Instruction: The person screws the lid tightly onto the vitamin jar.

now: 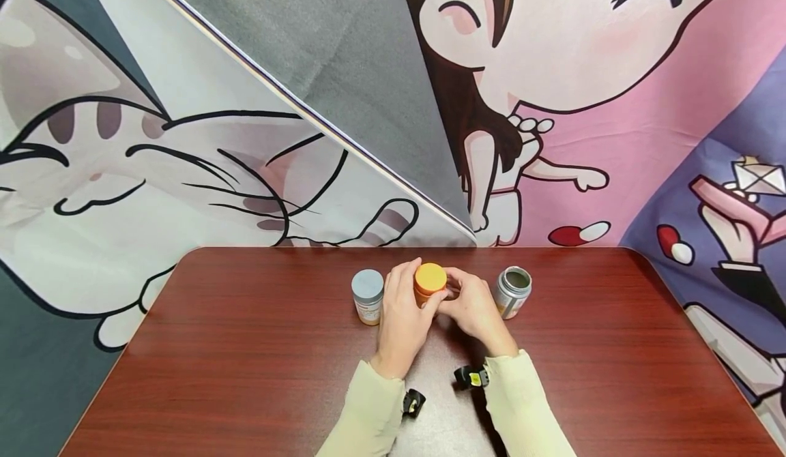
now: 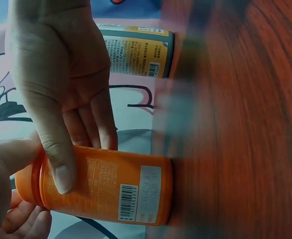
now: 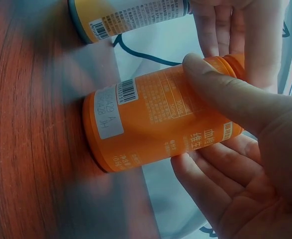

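Observation:
An orange bottle [image 1: 430, 296] with a yellow-orange cap [image 1: 430, 277] stands between both hands. My left hand [image 1: 402, 317] has its thumb and fingers around the cap; in the right wrist view, part of this hand [image 3: 262, 42] shows at the top. My right hand [image 1: 475, 307] grips the body of the bottle, its thumb on one side and fingertips on the other, clearest in the right wrist view, where the orange bottle [image 3: 155, 112] shows a barcode label. The left wrist view also has the orange bottle [image 2: 106, 186] with its cap pinched by the left hand [image 2: 4, 167].
A bottle with a grey-blue lid [image 1: 368, 297] stands just left of the left hand. Right of the right hand is a silver-grey jar [image 1: 512, 292] with an uncovered mouth. Both rest on the reddish-brown table [image 1: 264, 348], whose far edge meets a cartoon-printed backdrop [image 1: 215, 170].

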`<state>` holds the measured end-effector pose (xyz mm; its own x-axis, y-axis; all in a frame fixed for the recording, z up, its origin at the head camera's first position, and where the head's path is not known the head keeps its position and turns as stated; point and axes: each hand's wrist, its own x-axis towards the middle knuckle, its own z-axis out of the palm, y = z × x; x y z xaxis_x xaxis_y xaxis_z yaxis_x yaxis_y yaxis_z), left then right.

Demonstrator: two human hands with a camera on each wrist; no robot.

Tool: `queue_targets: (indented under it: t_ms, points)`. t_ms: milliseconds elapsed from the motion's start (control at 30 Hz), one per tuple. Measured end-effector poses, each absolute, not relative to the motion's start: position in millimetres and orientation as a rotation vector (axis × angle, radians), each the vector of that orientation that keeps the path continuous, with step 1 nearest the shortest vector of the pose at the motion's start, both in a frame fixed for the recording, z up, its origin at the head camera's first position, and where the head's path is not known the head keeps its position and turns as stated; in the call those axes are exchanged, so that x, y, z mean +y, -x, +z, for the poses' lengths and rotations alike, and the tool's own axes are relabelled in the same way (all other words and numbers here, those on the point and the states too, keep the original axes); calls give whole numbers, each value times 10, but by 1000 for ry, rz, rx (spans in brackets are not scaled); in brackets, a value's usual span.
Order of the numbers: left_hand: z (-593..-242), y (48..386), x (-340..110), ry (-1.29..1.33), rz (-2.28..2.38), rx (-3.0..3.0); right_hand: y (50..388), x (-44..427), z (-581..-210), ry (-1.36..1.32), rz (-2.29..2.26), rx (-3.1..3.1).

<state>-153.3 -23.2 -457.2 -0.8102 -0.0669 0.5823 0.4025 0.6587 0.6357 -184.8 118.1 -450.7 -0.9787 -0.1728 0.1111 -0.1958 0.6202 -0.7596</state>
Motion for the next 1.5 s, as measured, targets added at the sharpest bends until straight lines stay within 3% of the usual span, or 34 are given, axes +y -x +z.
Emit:
queue_targets:
  t_ms: [800,1500]
  points:
    - [-4444,1519,-342,390,-1157,-2494,1845,1176,-4509,-288,1456,-2779]
    - [-4525,1502,-177,213,-1140,-2233,1855,1191,-4526,-328,1331,-2790]
